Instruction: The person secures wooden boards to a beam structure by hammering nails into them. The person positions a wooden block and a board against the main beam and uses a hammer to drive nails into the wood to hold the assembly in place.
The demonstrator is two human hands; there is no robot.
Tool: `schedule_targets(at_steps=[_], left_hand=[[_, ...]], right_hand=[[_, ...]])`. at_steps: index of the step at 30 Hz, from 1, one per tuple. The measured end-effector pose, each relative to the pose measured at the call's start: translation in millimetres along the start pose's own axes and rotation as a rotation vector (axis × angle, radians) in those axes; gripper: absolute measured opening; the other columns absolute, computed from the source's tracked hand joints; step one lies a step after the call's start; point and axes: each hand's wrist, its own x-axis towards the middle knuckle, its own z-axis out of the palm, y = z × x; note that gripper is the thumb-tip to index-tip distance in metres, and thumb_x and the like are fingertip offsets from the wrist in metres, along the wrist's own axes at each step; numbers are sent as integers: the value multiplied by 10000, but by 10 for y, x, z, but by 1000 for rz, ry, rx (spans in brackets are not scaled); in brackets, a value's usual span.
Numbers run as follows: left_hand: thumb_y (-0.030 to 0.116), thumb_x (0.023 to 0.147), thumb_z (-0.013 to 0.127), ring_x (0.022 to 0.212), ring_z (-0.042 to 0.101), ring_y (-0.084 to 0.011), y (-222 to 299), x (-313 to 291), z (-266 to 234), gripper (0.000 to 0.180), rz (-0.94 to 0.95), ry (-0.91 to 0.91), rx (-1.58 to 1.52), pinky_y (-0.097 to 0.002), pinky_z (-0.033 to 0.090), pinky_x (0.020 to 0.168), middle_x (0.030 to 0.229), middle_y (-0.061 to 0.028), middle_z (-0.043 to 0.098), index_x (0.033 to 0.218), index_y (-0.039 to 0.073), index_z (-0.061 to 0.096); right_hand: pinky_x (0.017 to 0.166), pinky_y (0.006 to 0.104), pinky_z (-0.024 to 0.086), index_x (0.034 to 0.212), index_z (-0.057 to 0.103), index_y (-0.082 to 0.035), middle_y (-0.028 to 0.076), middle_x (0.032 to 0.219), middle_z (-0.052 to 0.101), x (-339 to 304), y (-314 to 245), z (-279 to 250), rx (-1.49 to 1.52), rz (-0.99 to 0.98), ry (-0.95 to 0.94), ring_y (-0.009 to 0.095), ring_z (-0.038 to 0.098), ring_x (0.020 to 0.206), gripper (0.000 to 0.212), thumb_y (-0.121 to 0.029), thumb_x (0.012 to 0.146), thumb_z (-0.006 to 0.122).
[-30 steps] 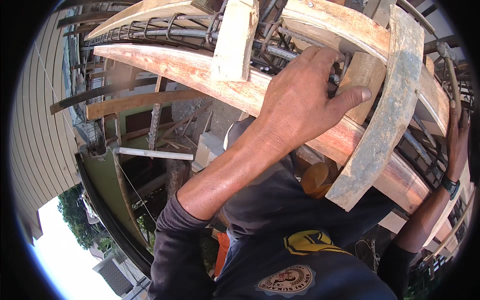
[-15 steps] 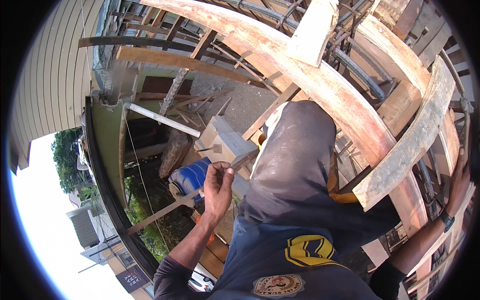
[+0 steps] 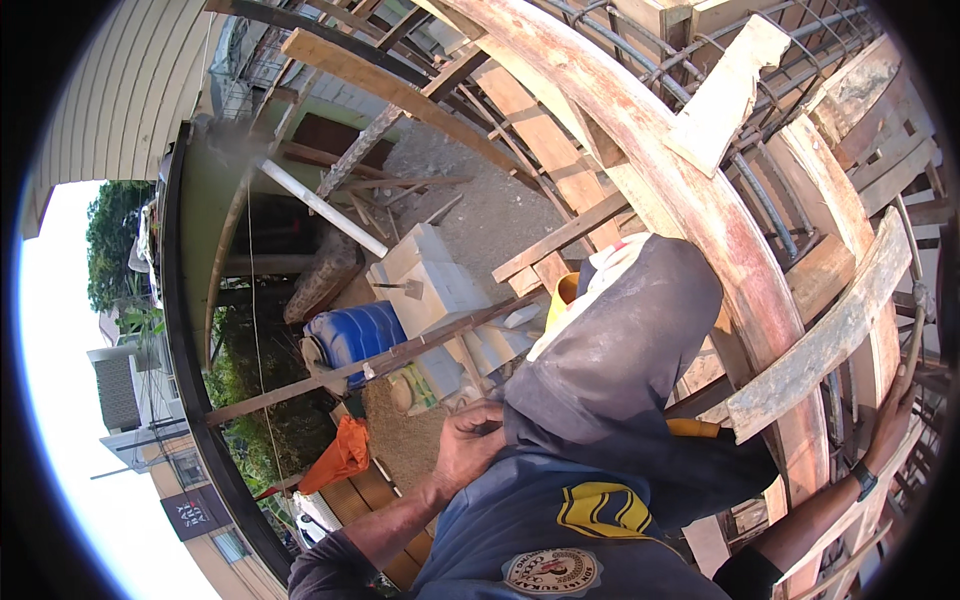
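Note:
My left hand (image 3: pixel 470 445) is beside my bent left thigh, at the dark trousers (image 3: pixel 610 360). Its fingers are curled together, and whatever may be between them is hidden. Far to the right, my right hand (image 3: pixel 892 430) reaches to the timber framework, beside a thin pole (image 3: pixel 917 335) and a plank edge. Its fingers are too small and foreshortened to tell their grip. A weathered grey board (image 3: pixel 825 335) lies across a long reddish plank (image 3: pixel 720 235), between my knee and that hand. Higher up, a short pale board (image 3: pixel 728 100) rests over the same plank.
Steel bars (image 3: pixel 765 205) run between form boards on the right. Below on the left are a blue drum (image 3: pixel 355 335), a pale box (image 3: pixel 430 275) with a trowel on it, a white pipe (image 3: pixel 325 208) and an orange cloth (image 3: pixel 338 455). A narrow wooden rail (image 3: pixel 300 387) crosses above the ground.
My left hand has come down and toward my body, from in front of the knee to beside the thigh. The view has shifted, while my right hand stays at the framework.

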Motion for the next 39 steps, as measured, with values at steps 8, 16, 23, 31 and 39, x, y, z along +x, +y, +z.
schedule_targets(at_steps=[8,16,23,31,39], left_hand=[[36,928,725,894,677,-98,-43,-93,161,176,-288,82,-328,-260,554,836,1033,-51,754,1096,-8,748],[5,924,715,823,664,-64,-42,-92,253,31,-334,74,-540,-246,561,769,900,5,738,939,17,739],[90,958,702,767,604,-62,-138,-190,-166,52,-210,-237,-108,-256,511,707,876,37,668,955,48,670],[129,808,590,674,595,-332,116,-28,-477,114,359,-178,628,-424,481,631,751,-129,556,822,22,628],[222,983,574,710,619,-230,513,649,-396,306,588,47,591,-358,476,664,838,-141,632,777,-1,539]], right_hand=[[1092,408,410,1509,354,98,337,1455,484,108,110,24,-25,35,-10,433,503,1342,1015,-748,953,424],[1103,427,399,1500,361,106,356,1477,439,38,25,-21,2,-66,-3,453,469,1363,968,-705,975,431],[1088,432,403,1475,410,98,348,1430,497,9,126,64,-1,-83,51,456,499,1324,902,-665,995,440],[998,465,480,1407,494,101,360,1245,619,-397,-864,-53,11,35,-13,471,598,1196,876,-666,985,453],[769,506,513,1180,633,54,311,956,679,-424,-818,-418,7,6,170,471,665,911,682,-591,987,525]])
